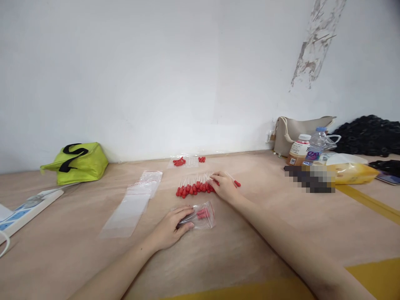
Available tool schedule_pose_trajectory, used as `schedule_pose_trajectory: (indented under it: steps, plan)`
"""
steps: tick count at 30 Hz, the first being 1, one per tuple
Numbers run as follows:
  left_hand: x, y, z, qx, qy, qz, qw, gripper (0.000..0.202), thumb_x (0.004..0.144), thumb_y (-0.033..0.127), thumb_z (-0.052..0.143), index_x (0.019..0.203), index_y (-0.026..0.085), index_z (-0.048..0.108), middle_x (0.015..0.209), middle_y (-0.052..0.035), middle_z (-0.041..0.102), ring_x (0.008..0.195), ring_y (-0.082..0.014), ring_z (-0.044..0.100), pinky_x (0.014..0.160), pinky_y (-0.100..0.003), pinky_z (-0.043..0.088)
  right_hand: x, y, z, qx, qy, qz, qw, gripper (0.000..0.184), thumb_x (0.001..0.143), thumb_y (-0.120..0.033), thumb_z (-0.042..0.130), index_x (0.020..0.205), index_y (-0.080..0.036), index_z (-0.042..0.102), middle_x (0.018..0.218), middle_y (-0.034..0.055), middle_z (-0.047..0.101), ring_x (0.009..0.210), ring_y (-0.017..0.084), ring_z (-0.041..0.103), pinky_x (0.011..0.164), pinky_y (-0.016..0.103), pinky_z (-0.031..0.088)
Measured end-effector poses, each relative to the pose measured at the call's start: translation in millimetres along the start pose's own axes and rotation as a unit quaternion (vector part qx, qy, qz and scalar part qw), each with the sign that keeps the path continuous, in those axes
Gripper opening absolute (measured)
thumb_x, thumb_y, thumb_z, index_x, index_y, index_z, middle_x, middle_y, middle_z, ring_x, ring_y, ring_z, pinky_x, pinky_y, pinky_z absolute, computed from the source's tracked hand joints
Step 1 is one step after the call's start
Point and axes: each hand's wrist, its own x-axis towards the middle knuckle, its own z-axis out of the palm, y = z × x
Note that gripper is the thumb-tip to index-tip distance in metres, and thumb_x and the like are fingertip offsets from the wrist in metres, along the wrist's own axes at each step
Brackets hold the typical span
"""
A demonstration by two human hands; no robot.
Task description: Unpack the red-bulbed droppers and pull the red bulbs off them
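Observation:
A row of small droppers with red bulbs [194, 187] lies in the middle of the wooden table [256, 233]. My right hand [223, 186] rests at the right end of that row, fingers curled on a dropper. One more dropper [236, 182] lies just right of that hand. My left hand [173, 227] pinches the mouth of a small clear zip bag [203, 216] that holds a few red-bulbed droppers. It lies flat on the table in front of the row.
A stack of empty clear zip bags [135, 202] lies to the left. Filled bags [184, 161] sit by the wall. A lime green bag [76, 162] and a power strip [25, 210] are at far left; bottles [308, 149], a beige pouch [293, 131] and a yellow packet [353, 171] at right.

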Motion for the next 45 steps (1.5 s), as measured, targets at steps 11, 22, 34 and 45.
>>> schedule_pose_trajectory:
  steps: [11, 22, 34, 45]
  plan:
    - [1.2, -2.6, 1.2, -0.002, 0.002, -0.007, 1.000, 0.042, 0.084, 0.042, 0.043, 0.122, 0.026, 0.047, 0.129, -0.0036, 0.047, 0.118, -0.0195, 0.042, 0.100, -0.038, 0.033, -29.6, 71.0, -51.1, 0.053, 0.114, 0.091, 0.988, 0.026, 0.081, -0.031, 0.042, 0.090, -0.019, 0.064, 0.085, 0.0072, 0.056, 0.078, 0.017, 0.055, 0.068, 0.031, 0.046]
    - [0.9, -4.3, 2.2, -0.001, -0.002, -0.004, 1.000, 0.042, 0.084, 0.043, 0.042, 0.122, 0.025, 0.046, 0.129, -0.0033, 0.046, 0.119, -0.0188, 0.041, 0.101, -0.037, 0.033, -38.8, 68.7, -43.3, 0.017, 0.003, 0.031, 0.999, 0.023, 0.080, -0.027, 0.045, 0.091, -0.022, 0.066, 0.095, 0.0053, 0.061, 0.085, 0.017, 0.058, 0.079, 0.031, 0.045]
    - [1.4, -1.9, 0.7, 0.002, 0.000, 0.000, 1.000, 0.041, 0.084, 0.042, 0.042, 0.122, 0.026, 0.047, 0.129, -0.0035, 0.047, 0.118, -0.0196, 0.042, 0.100, -0.038, 0.033, -23.2, 10.1, -29.0, -0.113, 0.010, 0.002, 0.994, 0.026, 0.073, -0.045, 0.056, 0.084, -0.023, 0.065, 0.076, 0.0037, 0.061, 0.083, 0.019, 0.051, 0.084, 0.035, 0.029]
    - [0.4, -3.5, 1.4, 0.010, 0.004, 0.003, 1.000, 0.042, 0.084, 0.043, 0.042, 0.121, 0.025, 0.047, 0.128, -0.0043, 0.047, 0.117, -0.0191, 0.043, 0.100, -0.036, 0.034, 2.2, 0.7, -7.9, -0.126, -0.020, 0.050, 0.991, 0.017, 0.079, -0.032, 0.052, 0.077, -0.024, 0.067, 0.075, 0.0022, 0.066, 0.080, 0.018, 0.053, 0.080, 0.036, 0.026]
